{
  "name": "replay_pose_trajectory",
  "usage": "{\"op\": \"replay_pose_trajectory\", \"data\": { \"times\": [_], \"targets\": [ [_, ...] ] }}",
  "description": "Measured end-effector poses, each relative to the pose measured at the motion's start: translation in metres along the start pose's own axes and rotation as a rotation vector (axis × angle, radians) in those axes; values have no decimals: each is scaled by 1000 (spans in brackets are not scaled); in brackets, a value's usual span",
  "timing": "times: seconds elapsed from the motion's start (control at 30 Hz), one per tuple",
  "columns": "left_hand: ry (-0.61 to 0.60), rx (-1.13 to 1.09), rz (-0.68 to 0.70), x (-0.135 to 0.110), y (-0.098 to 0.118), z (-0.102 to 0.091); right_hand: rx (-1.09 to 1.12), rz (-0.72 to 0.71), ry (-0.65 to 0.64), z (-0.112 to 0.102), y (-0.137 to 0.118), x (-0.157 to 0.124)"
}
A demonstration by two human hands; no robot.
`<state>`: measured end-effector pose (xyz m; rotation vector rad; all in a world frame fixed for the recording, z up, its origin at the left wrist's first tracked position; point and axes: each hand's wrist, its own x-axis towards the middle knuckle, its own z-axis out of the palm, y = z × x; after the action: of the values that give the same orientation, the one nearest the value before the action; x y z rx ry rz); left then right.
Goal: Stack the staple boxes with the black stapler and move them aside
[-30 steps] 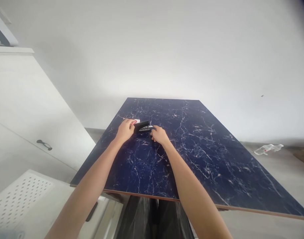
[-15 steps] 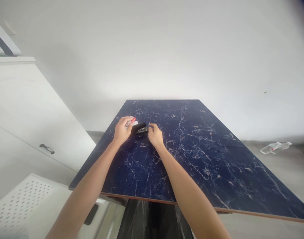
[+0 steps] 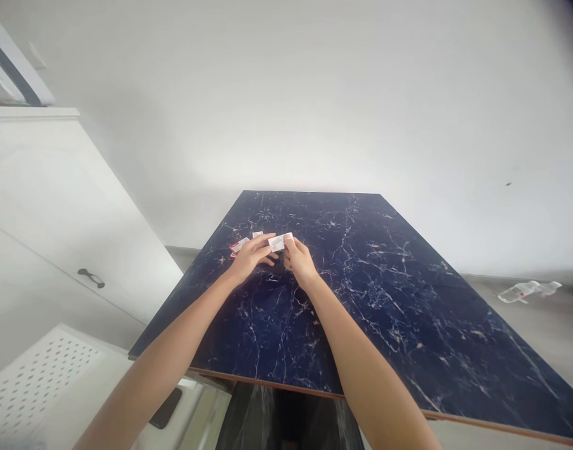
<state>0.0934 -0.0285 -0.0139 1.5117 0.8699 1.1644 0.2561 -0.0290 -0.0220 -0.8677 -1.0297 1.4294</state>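
A small white card [image 3: 277, 242] with a bit of red at its right end is held up between my two hands, above the dark blue table. My right hand [image 3: 301, 262] pinches the card's right end between thumb and fingers. At the card's left end, my left hand [image 3: 249, 257] grips it, its lower fingers curled beneath. Just left of that hand, red-and-white cards [image 3: 238, 245] lie on the table, and part of another white piece [image 3: 257, 234] shows behind the fingers. A dark object seems to lie under the hands, mostly hidden.
The blue marble-patterned tabletop [image 3: 375, 300] reaches to a white wall. At left stands a white cabinet [image 3: 70, 206] with a dark handle. A black phone-like object [image 3: 165, 409] lies below the table's left front edge. A clear plastic bottle [image 3: 525, 290] is on the floor at right.
The open black case between my hands has dropped from clear view. Both hands now hold a white card in the middle; the red-and-white pieces formerly by my left hand lie on the table.
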Motion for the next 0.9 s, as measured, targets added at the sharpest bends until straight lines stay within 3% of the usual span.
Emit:
{"op": "replay_pose_trajectory", "data": {
  "times": [0.1,0.23,0.43,0.7,0.9],
  "targets": [
    [158,1,-31,5,1,-8,-6,-4,-8,-7,-1,2],
    [289,11,28,8,8,-19,23,-56,151,-17,-2,5],
    [90,62,-4,3,2,-10,-72,23,-119,-16,2,1],
    [41,-250,-110,1,7,-8,-69,75,-153,-8,0,-5],
    [-44,-229,-154,-1,4,-9,-130,106,-170,-16,-2,-5]
  ]
}}
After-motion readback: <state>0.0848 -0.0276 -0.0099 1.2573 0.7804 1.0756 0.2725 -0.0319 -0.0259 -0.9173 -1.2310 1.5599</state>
